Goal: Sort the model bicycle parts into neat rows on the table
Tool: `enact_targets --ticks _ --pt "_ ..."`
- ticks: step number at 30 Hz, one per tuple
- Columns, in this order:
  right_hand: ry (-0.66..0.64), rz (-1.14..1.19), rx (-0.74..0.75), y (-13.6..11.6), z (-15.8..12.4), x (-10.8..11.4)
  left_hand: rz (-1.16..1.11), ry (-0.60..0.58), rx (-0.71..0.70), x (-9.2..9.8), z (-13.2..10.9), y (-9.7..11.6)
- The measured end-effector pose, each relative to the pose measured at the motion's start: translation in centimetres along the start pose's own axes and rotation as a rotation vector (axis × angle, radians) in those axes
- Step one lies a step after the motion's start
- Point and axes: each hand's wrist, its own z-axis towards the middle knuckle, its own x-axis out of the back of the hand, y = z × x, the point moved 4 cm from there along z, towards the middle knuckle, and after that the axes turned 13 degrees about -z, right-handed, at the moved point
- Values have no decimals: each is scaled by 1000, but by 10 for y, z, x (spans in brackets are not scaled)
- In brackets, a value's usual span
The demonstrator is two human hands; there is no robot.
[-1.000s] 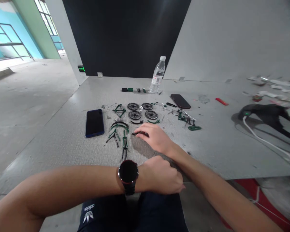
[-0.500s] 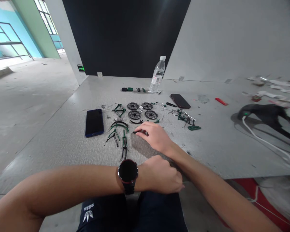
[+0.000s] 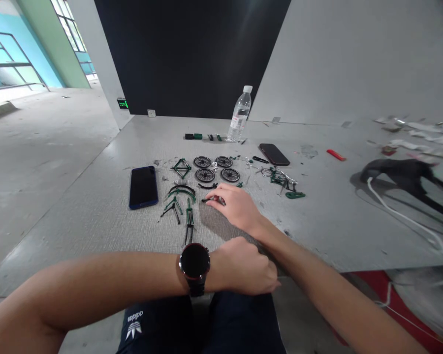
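Note:
Small green and black model-bicycle parts lie spread on a grey board [image 3: 96,206]: several spoked wheels [image 3: 205,175], a green frame [image 3: 182,167], curved mudguards [image 3: 182,191] and fork pieces [image 3: 189,221]. My right hand [image 3: 236,206] reaches over them, its fingertips pinched on a small dark part [image 3: 209,199] just above the board. My left hand [image 3: 243,268], with a black watch [image 3: 194,263] on the wrist, rests curled in a loose fist at the board's near edge, under my right forearm. What it holds, if anything, is hidden.
A blue phone [image 3: 143,186] lies left of the parts, a dark phone [image 3: 274,154] at the back right. A water bottle [image 3: 239,114] stands behind. More green parts [image 3: 285,181], a red tool [image 3: 335,155], a black device [image 3: 402,174] with a white cable [image 3: 409,221] lie right.
My right hand has shifted slightly away from me with the small dark part in its fingertips. My left hand has stayed put. The view has drifted a little.

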Motion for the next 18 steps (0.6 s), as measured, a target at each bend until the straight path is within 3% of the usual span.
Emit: enact_targets --ticks 8,12,15,18 --pt "-1 22 0 1 2 -1 16 37 -5 -2 0 -1" --pt "48 39 -32 9 2 11 5 29 12 -3 1 -2" --pt "134 60 -78 31 7 33 3 5 35 -3 3 -2" --pt "146 -7 -185 72 23 60 8 -19 33 -4 4 -2"
